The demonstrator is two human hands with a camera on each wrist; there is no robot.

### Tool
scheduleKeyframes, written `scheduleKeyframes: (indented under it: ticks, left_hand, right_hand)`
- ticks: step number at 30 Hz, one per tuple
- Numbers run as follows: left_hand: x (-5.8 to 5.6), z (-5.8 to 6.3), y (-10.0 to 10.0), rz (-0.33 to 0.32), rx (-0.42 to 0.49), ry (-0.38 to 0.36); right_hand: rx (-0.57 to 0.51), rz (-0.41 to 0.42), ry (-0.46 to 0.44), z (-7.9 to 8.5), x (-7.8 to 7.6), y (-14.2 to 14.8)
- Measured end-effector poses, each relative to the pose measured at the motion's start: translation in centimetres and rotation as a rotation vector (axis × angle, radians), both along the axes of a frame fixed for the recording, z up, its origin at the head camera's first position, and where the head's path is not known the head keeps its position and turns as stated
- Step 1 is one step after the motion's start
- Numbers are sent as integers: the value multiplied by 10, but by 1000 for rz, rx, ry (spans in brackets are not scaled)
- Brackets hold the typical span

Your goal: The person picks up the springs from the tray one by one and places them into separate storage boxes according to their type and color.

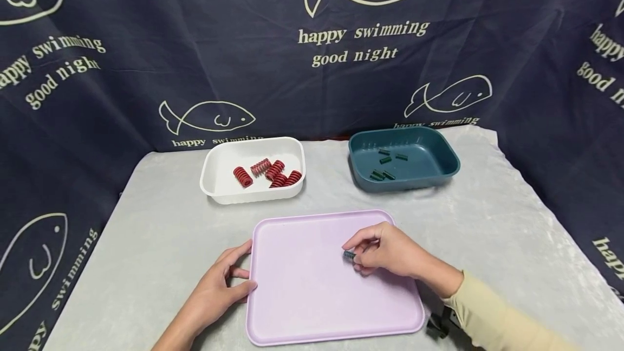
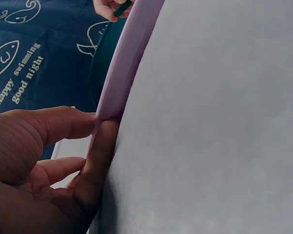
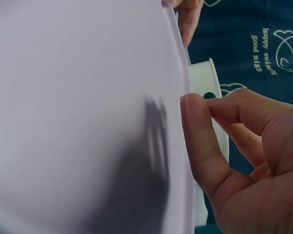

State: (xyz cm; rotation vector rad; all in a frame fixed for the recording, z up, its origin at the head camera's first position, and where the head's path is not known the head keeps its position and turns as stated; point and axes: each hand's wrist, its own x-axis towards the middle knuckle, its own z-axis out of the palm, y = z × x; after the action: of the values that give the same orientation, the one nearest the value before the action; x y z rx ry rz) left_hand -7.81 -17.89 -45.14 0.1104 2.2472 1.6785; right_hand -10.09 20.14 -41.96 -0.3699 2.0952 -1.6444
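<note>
A lilac tray [image 1: 302, 280] lies on the table. My left hand [image 1: 219, 286] holds its left edge, with thumb and fingers at the rim; in the left wrist view the left-hand fingers [image 2: 101, 156] meet the tray's side [image 2: 122, 63]. Over the tray's right half, my right hand [image 1: 390, 251] pinches a small dark green spring [image 1: 349, 255] between thumb and fingertips. Most of that spring [image 3: 209, 95] is hidden behind the fingers in the right wrist view. A teal bin [image 1: 429, 164] at the back right holds several small green springs [image 1: 385, 160].
At the back left stands a white bin [image 1: 229, 194] with several thicker red springs [image 1: 242, 176] in it. A pale grey cloth [image 1: 161, 242] covers the table. Dark blue curtains [image 1: 273, 80] with fish drawings hang behind and at both sides.
</note>
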Motion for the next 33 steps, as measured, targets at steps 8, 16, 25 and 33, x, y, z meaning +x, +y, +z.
scheduleKeyframes:
  ticks: [8, 16, 25, 33]
  left_hand:
    - [-1, -1, 1, 2, -7, 8]
    - [-2, 0, 2, 9, -26, 16]
    - [0, 1, 4, 22, -31, 10]
    - [0, 1, 4, 16, -24, 9]
  right_hand:
    - [34, -4, 20, 27, -24, 24]
    - [75, -21, 35, 64, -53, 45]
    - [103, -67, 62, 92, -87, 59]
    - [119, -73, 62, 103, -113, 68]
